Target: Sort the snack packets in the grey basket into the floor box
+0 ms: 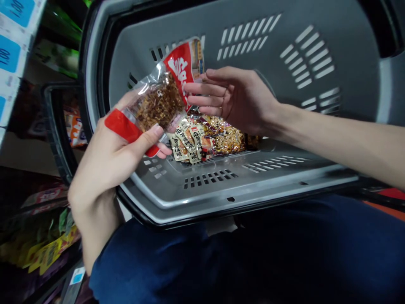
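Observation:
My left hand (110,152) grips the lower end of a clear snack packet (160,99) with red bands and brown shredded food inside, its thumb across the front. The packet is tilted over the open grey shopping basket (221,194). My right hand (236,95) is at the packet's upper right side, palm turned towards it, fingers stretched out and slightly apart. Whether those fingertips touch the packet I cannot tell. Below both hands, several small snack packets (205,137) with cream labels and glossy brown contents lie in the basket.
At the left, blue price labels (8,52) line a shelf edge. Shelves with colourful packets (50,253) run down the left side, close to my left arm. A black basket handle (58,131) stands out at the left. My legs in dark blue cloth (253,257) are right below the basket.

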A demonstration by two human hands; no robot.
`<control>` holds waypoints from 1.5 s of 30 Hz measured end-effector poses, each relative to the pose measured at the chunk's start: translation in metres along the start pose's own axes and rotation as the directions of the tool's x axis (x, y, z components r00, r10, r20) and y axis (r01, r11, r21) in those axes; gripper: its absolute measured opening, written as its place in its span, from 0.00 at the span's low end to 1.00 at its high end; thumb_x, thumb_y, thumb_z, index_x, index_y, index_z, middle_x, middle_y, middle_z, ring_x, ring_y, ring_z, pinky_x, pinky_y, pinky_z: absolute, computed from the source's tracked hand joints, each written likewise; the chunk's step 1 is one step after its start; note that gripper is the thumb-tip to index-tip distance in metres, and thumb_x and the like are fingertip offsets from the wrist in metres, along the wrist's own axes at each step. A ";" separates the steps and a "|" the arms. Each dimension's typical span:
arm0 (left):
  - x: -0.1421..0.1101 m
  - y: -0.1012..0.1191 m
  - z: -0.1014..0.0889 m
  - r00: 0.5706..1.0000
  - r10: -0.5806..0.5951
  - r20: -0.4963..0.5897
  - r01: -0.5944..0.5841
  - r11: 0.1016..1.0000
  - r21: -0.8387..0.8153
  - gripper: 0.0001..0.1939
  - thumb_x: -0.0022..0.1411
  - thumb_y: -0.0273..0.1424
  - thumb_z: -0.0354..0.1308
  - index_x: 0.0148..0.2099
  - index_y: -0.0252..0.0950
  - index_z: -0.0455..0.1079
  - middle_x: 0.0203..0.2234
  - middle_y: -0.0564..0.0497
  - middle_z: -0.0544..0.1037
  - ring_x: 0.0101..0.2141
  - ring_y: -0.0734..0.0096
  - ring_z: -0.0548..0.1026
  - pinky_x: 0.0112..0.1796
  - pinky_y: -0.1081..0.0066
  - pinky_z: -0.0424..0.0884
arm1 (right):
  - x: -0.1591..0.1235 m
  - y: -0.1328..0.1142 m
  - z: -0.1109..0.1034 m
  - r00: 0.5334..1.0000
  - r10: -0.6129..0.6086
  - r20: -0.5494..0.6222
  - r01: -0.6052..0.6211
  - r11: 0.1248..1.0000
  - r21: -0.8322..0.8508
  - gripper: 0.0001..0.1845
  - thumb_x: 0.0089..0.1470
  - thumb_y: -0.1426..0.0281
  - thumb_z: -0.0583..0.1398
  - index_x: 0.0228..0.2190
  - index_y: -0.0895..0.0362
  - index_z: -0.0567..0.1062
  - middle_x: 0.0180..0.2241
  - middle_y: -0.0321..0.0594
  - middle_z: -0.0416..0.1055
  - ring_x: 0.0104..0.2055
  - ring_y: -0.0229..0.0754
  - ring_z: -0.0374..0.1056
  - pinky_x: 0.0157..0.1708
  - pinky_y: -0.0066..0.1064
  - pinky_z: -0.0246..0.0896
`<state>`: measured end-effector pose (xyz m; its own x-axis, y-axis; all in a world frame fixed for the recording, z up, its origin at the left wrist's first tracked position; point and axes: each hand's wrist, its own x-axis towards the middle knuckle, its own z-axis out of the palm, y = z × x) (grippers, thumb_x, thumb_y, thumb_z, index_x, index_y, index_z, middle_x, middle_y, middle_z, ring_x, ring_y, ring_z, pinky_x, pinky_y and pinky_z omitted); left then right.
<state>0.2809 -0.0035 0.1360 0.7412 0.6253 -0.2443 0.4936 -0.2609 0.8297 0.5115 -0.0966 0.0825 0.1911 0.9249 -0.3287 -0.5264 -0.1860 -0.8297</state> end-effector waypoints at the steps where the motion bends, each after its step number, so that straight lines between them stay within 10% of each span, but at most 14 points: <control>1: 0.001 -0.001 0.001 1.000 -0.003 -0.009 0.002 0.997 -0.083 0.32 0.69 0.38 0.65 0.71 0.43 0.61 0.45 0.49 0.84 0.32 0.66 0.84 0.41 0.62 0.84 | 0.001 0.000 -0.001 1.000 -0.003 -0.015 0.003 1.000 -0.014 0.16 0.63 0.54 0.67 0.36 0.54 0.77 0.48 0.42 0.80 0.54 0.47 0.76 0.47 0.32 0.77; 4: 0.001 0.000 0.002 0.999 -0.006 -0.041 0.000 0.992 -0.126 0.28 0.68 0.36 0.66 0.68 0.41 0.66 0.51 0.48 0.82 0.36 0.67 0.84 0.43 0.64 0.84 | 0.004 0.003 -0.005 0.998 -0.028 -0.058 0.024 0.998 -0.064 0.16 0.60 0.54 0.70 0.38 0.53 0.78 0.47 0.41 0.80 0.51 0.48 0.76 0.43 0.33 0.77; 11: 0.000 0.004 0.000 0.999 -0.051 0.004 0.051 0.999 0.015 0.28 0.71 0.39 0.63 0.69 0.44 0.64 0.29 0.55 0.84 0.34 0.61 0.85 0.42 0.61 0.82 | 0.006 0.006 -0.012 0.994 -0.033 -0.109 0.025 0.997 -0.077 0.17 0.56 0.53 0.72 0.38 0.49 0.76 0.39 0.38 0.80 0.46 0.48 0.77 0.37 0.34 0.75; 22: 0.001 -0.002 0.002 0.997 0.037 -0.070 -0.024 0.985 0.171 0.27 0.69 0.41 0.63 0.67 0.43 0.68 0.42 0.53 0.85 0.56 0.51 0.79 0.50 0.63 0.80 | 0.007 0.007 -0.012 0.997 -0.047 -0.068 0.040 0.995 -0.096 0.19 0.55 0.51 0.72 0.38 0.50 0.77 0.42 0.37 0.79 0.43 0.45 0.76 0.34 0.33 0.73; 28: 0.001 -0.001 0.001 1.000 0.016 0.020 -0.019 0.988 0.153 0.30 0.72 0.43 0.59 0.71 0.41 0.63 0.25 0.56 0.83 0.31 0.62 0.84 0.39 0.66 0.82 | 0.006 0.005 -0.015 0.999 0.006 -0.045 -0.008 0.999 -0.049 0.18 0.55 0.51 0.72 0.36 0.50 0.78 0.45 0.37 0.79 0.42 0.44 0.75 0.32 0.32 0.71; 33: 0.003 -0.002 -0.001 0.990 0.135 0.035 -0.139 0.941 0.309 0.26 0.72 0.37 0.58 0.70 0.48 0.67 0.54 0.55 0.82 0.50 0.63 0.82 0.54 0.65 0.77 | 0.001 -0.004 -0.014 0.998 0.063 -0.030 -0.065 0.996 -0.069 0.28 0.51 0.37 0.66 0.32 0.49 0.76 0.41 0.40 0.78 0.42 0.47 0.74 0.30 0.33 0.74; 39: 0.009 -0.015 -0.003 0.934 0.355 0.032 -0.341 0.866 0.365 0.29 0.57 0.35 0.67 0.62 0.45 0.76 0.60 0.49 0.76 0.57 0.55 0.77 0.56 0.59 0.75 | 0.008 0.003 -0.013 0.995 -0.018 -0.096 0.008 0.995 -0.104 0.12 0.47 0.75 0.72 0.32 0.56 0.76 0.32 0.37 0.72 0.32 0.37 0.68 0.25 0.26 0.67; 45: 0.012 -0.020 0.000 0.941 0.321 0.108 -0.337 0.864 0.373 0.41 0.49 0.39 0.75 0.65 0.48 0.73 0.52 0.48 0.81 0.45 0.52 0.81 0.50 0.54 0.79 | 0.007 0.010 -0.015 0.990 -0.114 -0.085 0.102 0.986 -0.134 0.22 0.39 0.72 0.77 0.34 0.54 0.74 0.41 0.33 0.73 0.36 0.37 0.71 0.31 0.32 0.71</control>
<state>0.2801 0.0096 0.1164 0.9049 0.4253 -0.0182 0.3465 -0.7109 0.6120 0.5198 -0.0971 0.0656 0.3197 0.9086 -0.2688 -0.3879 -0.1333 -0.9120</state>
